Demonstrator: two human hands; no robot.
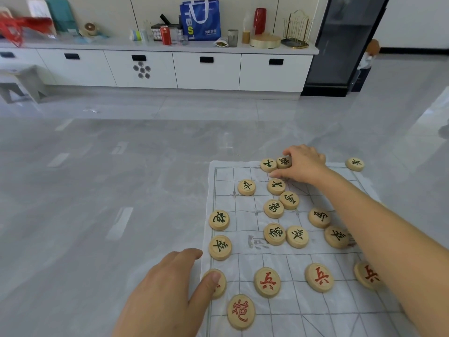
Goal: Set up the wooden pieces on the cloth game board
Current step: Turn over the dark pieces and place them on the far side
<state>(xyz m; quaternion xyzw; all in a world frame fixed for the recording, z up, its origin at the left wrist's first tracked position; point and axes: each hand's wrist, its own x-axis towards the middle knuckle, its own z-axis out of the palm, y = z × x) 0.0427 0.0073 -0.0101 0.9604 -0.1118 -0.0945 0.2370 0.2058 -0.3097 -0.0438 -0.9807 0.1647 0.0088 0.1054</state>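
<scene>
Grip of the right hand is pinching a round pale wooden piece with black lettering at the far edge of the white cloth grid board. The left hand rests relaxed, thumb pressing a red-lettered wooden disc. I'd centre it on a line crossing, not bumping the neighbouring black-lettered disc.

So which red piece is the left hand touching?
The leftmost red-lettered piece, at the cloth board's left edge, half hidden under the left hand's thumb.

text=兵 red, wooden piece | text=炮 red, wooden piece | text=TBS, blue bag
</scene>
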